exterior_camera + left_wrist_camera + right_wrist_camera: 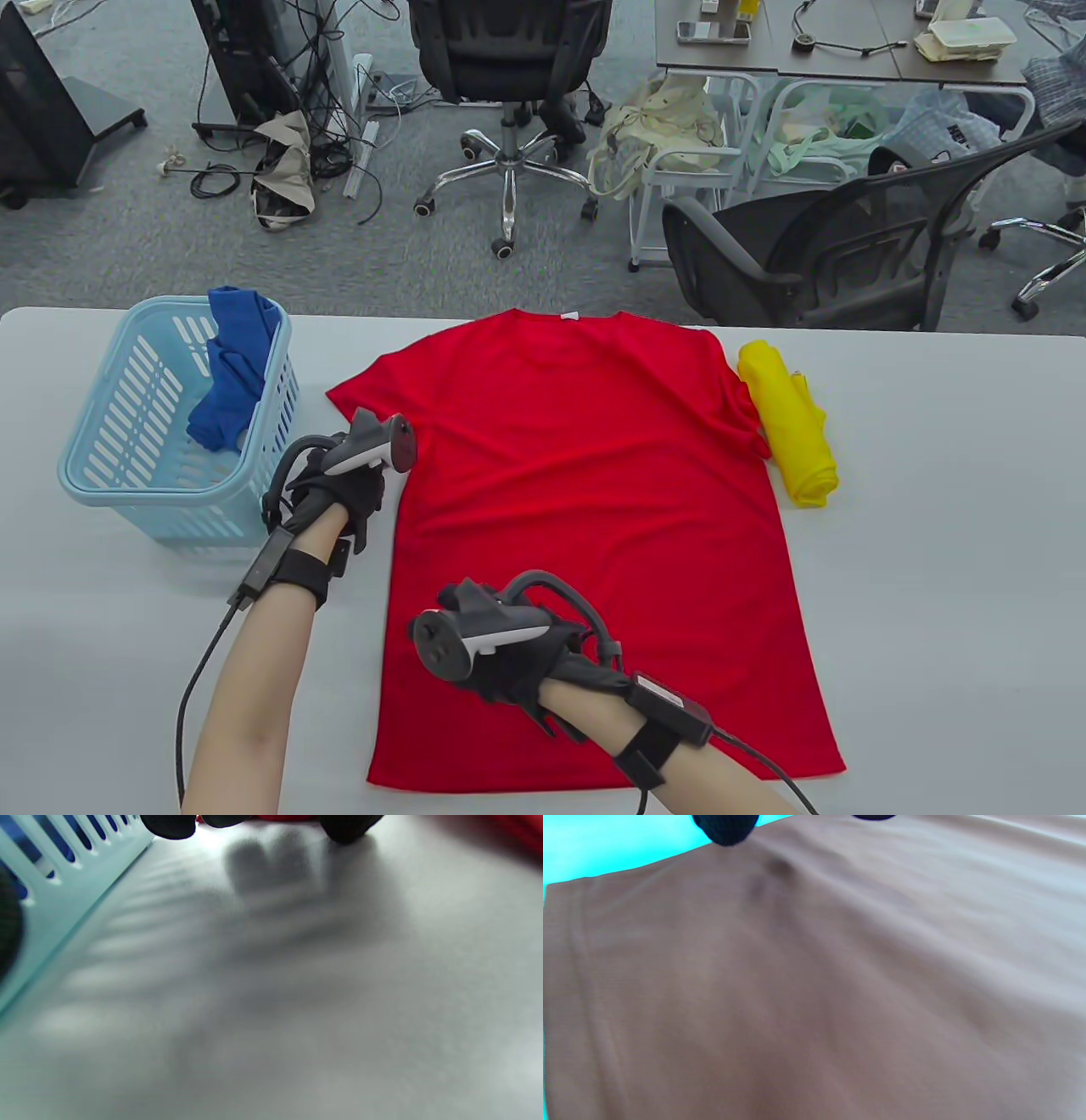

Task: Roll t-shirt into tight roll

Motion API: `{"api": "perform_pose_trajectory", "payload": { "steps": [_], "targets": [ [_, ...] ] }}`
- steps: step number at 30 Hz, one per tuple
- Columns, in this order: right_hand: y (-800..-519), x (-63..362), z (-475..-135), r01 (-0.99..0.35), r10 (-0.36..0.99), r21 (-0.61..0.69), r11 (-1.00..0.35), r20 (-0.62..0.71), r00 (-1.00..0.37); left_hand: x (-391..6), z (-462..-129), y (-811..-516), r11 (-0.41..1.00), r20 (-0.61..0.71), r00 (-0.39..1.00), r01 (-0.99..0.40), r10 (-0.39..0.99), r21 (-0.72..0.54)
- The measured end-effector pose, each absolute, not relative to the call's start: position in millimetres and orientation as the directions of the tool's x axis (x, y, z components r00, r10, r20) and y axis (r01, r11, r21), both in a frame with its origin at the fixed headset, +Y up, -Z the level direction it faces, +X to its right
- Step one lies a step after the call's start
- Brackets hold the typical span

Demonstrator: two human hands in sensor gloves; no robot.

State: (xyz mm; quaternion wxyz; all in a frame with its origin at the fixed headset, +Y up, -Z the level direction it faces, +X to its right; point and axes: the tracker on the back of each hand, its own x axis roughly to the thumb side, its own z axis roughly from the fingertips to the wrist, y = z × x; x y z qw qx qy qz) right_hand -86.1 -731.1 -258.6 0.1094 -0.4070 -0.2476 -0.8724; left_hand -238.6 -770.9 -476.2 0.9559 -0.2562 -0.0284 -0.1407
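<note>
Red t-shirt [594, 526] flat; right hand [509, 654] over it (touching, perhaps).

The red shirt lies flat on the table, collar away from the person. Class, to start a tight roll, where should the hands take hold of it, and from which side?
Grip the shirt at its bottom hem, one hand near each corner, coming from the near table edge. The hem is the straight, free edge nearest the person, so it should roll evenly toward the collar.
</note>
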Motion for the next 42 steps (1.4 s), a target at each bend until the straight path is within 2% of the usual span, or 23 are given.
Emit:
{"api": "perform_pose_trajectory", "payload": {
  "steps": [4,7,11,18,22,24,27,30,31,36,40,42],
  "targets": [
    [-742.3,-114.2,-251.7,0.407,0.056,0.353,-0.842,0.809,-0.585,-225.0,-482.9,-768.1,0.840,0.164,0.949,0.316,-0.270,-0.441],
    [-752.8,-126.4,-250.0,0.440,0.035,0.332,-0.834,0.828,-0.560,-218.7,-491.0,-772.0,0.852,0.157,0.955,0.296,-0.252,-0.432],
    [-754.8,-133.7,-250.3,0.440,0.007,0.297,-0.848,0.835,-0.550,-213.0,-496.7,-773.4,0.891,0.163,0.951,0.305,-0.264,-0.337],
    [-757.0,-131.6,-249.9,0.402,0.035,0.286,-0.870,0.849,-0.527,-206.5,-496.8,-774.9,0.882,0.192,0.918,0.389,-0.346,-0.267],
    [-754.0,-126.7,-249.1,0.378,0.077,0.318,-0.870,0.843,-0.533,-203.8,-495.4,-777.1,0.819,0.191,0.850,0.525,-0.491,-0.232],
    [-745.5,-122.9,-248.7,0.361,0.081,0.311,-0.879,0.844,-0.530,-208.1,-497.1,-769.6,0.810,0.160,0.840,0.542,-0.518,-0.224],
    [-730.8,-116.6,-251.2,0.317,0.108,0.320,-0.893,0.835,-0.539,-215.4,-499.3,-752.6,0.861,0.098,0.891,0.455,-0.444,-0.230],
    [-712.8,-110.1,-253.0,0.247,0.167,0.345,-0.905,0.825,-0.540,-216.8,-501.0,-735.9,0.882,0.061,0.903,0.429,-0.426,-0.195],
    [-700.2,-107.0,-251.4,0.189,0.203,0.347,-0.919,0.825,-0.527,-216.9,-500.9,-724.8,0.902,0.043,0.918,0.396,-0.394,-0.174],
    [-648.9,-99.6,-248.1,0.044,0.200,0.254,-0.966,0.846,-0.494,-223.9,-503.7,-677.4,0.982,-0.103,0.978,0.174,-0.181,-0.071],
    [-628.1,-84.4,-256.8,-0.042,0.289,0.308,-0.950,0.826,-0.483,-222.5,-503.4,-645.9,0.998,-0.134,0.990,0.032,-0.039,-0.052],
    [-624.0,-70.3,-260.1,-0.062,0.339,0.355,-0.933,0.810,-0.478,-212.1,-503.3,-635.8,0.999,-0.107,0.994,-0.030,0.025,-0.044]
  ]
}}
